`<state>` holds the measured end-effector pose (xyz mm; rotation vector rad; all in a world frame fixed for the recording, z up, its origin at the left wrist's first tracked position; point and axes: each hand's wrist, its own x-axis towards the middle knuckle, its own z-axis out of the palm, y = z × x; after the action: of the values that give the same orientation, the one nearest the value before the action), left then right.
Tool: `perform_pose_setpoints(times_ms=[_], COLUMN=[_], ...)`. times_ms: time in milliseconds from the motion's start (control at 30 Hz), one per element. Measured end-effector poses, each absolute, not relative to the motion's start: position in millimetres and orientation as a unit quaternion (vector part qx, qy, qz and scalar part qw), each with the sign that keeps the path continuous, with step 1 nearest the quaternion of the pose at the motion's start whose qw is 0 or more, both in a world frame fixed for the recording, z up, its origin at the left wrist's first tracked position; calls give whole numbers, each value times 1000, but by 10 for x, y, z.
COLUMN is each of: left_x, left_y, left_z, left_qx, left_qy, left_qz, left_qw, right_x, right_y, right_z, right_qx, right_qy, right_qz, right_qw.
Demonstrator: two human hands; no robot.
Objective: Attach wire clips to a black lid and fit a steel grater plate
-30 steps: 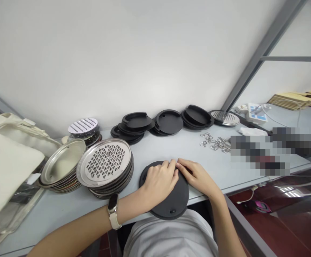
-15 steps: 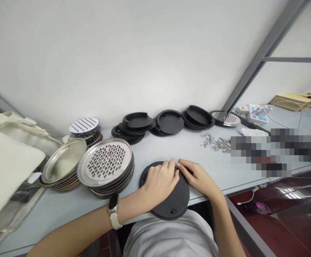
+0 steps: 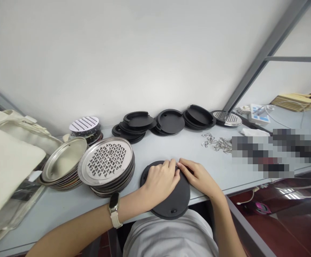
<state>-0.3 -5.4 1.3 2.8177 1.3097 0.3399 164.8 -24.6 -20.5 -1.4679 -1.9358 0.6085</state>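
Observation:
A round black plate (image 3: 171,200) lies at the table's front edge, partly overhanging toward my lap, with a small hole near its closest rim. Across its top rests my left hand (image 3: 162,180), fingers curled and closed at the far right rim. My right hand (image 3: 198,176) grips that same rim from the right, its thumb and fingertips meeting the left fingertips. Whatever small part may be between the fingertips is hidden. Left of the plate stands a stack of round metal grater discs (image 3: 107,162). Small metal wire hooks (image 3: 222,145) lie loose beyond my right hand.
Stacked black plates (image 3: 139,121) line the wall, with an oval grater (image 3: 227,118) at their right. Shallow metal dishes (image 3: 64,160) and a cream bag (image 3: 8,160) are at the left. A grey post (image 3: 267,59), power strip (image 3: 259,114) and a blurred-out patch are on the right.
The view has shifted very slightly. Both hands stay at the same place on the black plate.

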Motion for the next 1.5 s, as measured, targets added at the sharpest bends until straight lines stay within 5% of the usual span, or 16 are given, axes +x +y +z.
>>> perform_pose_setpoints(times_ms=[1500], left_x=[6], left_y=[-60], left_z=[34], left_qx=[899], left_qy=[427], left_qz=[94], left_qw=[15], right_x=[1648], right_y=[-253], right_z=[-198], right_qx=[-565], right_qy=[-727], right_qz=[232], right_qw=[314])
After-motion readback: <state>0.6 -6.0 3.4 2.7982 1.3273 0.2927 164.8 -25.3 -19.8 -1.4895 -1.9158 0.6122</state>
